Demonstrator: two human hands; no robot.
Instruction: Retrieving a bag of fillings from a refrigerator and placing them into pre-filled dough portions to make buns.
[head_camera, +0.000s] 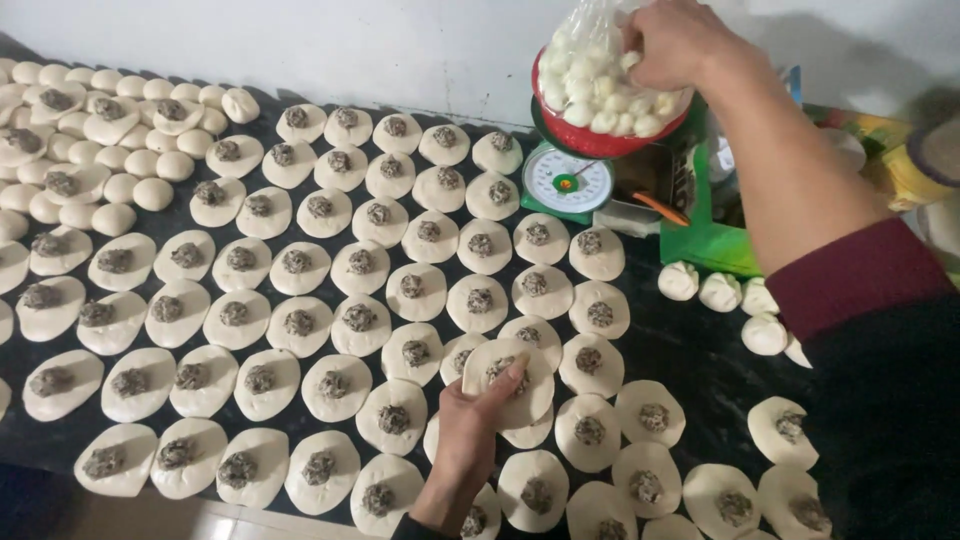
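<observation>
My left hand (465, 435) reaches up from the bottom edge and holds a flat dough round (525, 380) with a lump of dark filling, lifted slightly above the rounds beneath it. My right hand (680, 40) is at the top, closed on the neck of a clear plastic bag (595, 80) full of small white dough balls. The bag sits in a red bowl (590, 143) on a green kitchen scale (565, 183). Rows of flat dough rounds with filling (300, 320) cover the dark table (685, 350).
Plain dough balls and rounds (130, 185) are crowded at the upper left. A few closed white buns (720, 292) lie right of the scale, beside a green box (705, 240). A white wall runs along the back. The table's front edge is at the lower left.
</observation>
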